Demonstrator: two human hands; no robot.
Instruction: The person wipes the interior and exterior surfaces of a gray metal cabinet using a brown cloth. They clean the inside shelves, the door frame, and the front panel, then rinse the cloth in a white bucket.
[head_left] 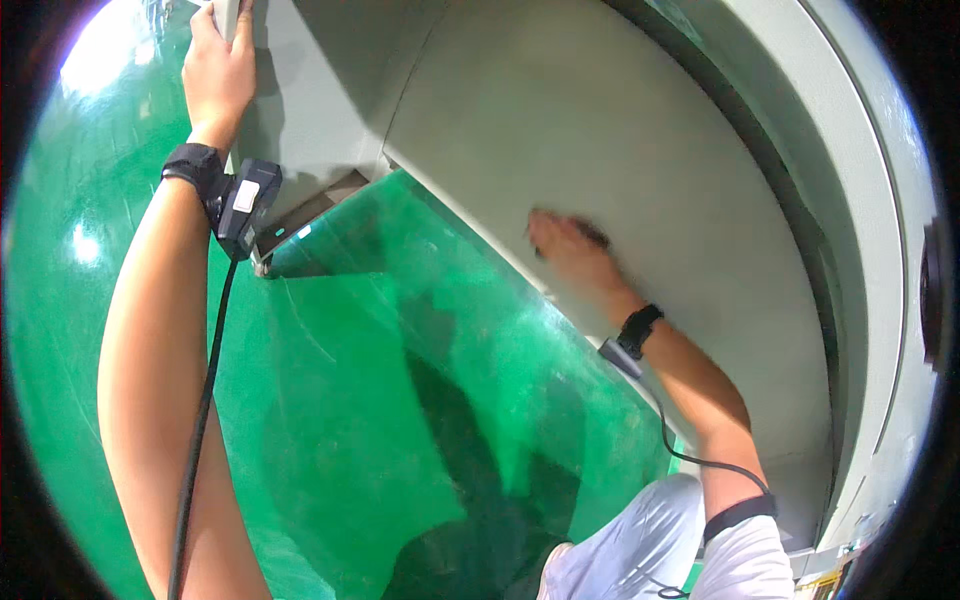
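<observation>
My left hand [218,75] is raised at the top left and grips the edge of a grey metal panel [310,90]. A black wrist device with a cable [243,205] sits on that forearm. My right hand [568,250] lies flat against a large grey machine panel [600,120], low on its face; the hand is blurred and something dark shows under the fingers, which I cannot identify. A black band with a cable [637,330] is on the right wrist.
A glossy green floor [330,400] fills the lower left, with bright light reflections. The grey machine housing [850,250] curves along the right side. My knee in light trousers [650,550] shows at the bottom.
</observation>
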